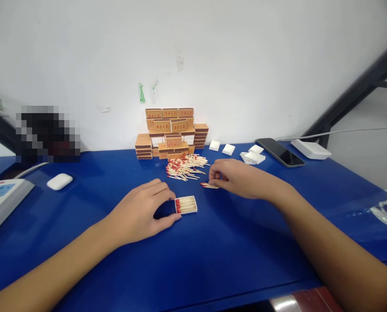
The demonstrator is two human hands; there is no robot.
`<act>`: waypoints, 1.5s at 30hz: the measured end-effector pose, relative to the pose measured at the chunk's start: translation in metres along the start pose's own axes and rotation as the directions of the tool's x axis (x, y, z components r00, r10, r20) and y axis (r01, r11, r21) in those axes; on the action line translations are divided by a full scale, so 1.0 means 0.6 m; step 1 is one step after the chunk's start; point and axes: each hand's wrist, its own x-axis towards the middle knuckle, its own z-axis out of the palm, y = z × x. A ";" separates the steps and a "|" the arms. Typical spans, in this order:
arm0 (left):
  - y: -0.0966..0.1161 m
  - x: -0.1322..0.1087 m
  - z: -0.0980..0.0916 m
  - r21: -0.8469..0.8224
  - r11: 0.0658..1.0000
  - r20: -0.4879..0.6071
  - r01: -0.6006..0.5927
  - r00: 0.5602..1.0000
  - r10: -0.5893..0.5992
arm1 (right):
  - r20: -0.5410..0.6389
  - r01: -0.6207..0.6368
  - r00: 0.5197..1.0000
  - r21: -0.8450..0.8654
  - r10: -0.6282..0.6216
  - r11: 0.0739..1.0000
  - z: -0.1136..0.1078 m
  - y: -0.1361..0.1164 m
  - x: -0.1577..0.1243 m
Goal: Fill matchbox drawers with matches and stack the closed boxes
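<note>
My left hand (144, 210) rests on the blue table, thumb and index finger gripping the left end of a small white matchbox tray (196, 203). Inside the tray lie wooden matches (186, 204), red heads to the left. To the right of the tray, my right hand (237, 175) is closed in a pinch on a few matches (206, 185) close to the table top; their red heads point left. Its fingers partly cover these matches. Behind both hands spreads a loose pile of red-headed matches (185, 168), just left of my right hand.
Stacked orange-brown matchboxes (170, 125) stand against the wall behind the pile. Small white trays (228, 149) lie at the back right, near a phone (281, 152) and a white device (311, 149). On the left are a white earbud case (60, 181) and a power strip (4, 201).
</note>
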 end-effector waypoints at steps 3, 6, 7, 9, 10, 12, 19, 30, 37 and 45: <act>0.000 0.000 -0.001 0.006 1.000 0.001 0.003 1.000 -0.003 | 0.018 0.021 1.000 0.008 -0.021 1.000 0.001 -0.001 0.000; 0.001 0.001 -0.001 0.007 1.000 0.005 0.002 1.000 -0.002 | 0.038 0.016 0.999 0.005 -0.016 1.000 0.006 0.001 -0.001; 0.000 0.002 -0.001 0.008 1.000 0.006 0.003 1.000 -0.003 | 0.043 0.013 0.999 0.005 -0.014 1.000 0.007 0.002 -0.001; 0.000 0.002 -0.001 0.008 1.000 0.003 0.003 1.000 -0.003 | 0.054 0.011 0.998 0.011 -0.011 1.000 0.010 0.002 -0.001; 0.000 0.002 -0.001 0.006 1.000 0.002 0.003 1.000 -0.003 | 0.062 0.012 0.998 0.014 -0.013 1.000 0.010 0.001 -0.001; 0.000 0.002 -0.001 0.001 1.000 -0.002 -0.001 1.000 0.001 | 0.082 0.017 0.996 0.016 -0.018 1.000 0.010 -0.002 -0.002; 0.000 0.001 -0.002 0.003 1.000 0.007 0.002 1.000 -0.002 | 0.149 0.025 0.989 0.011 -0.026 1.000 0.012 -0.010 -0.005; 0.001 0.001 0.000 0.006 1.000 0.005 0.000 1.000 0.000 | -0.010 0.139 0.990 0.297 -0.142 0.945 0.023 -0.081 -0.017; 0.001 0.001 -0.002 0.002 1.000 0.013 0.012 1.000 -0.012 | 0.000 0.201 0.977 0.330 -0.213 0.922 0.050 -0.103 -0.019; -0.003 0.000 0.001 0.003 1.000 0.011 0.007 1.000 -0.008 | 0.033 0.213 0.975 0.163 -0.221 0.963 0.041 -0.096 -0.022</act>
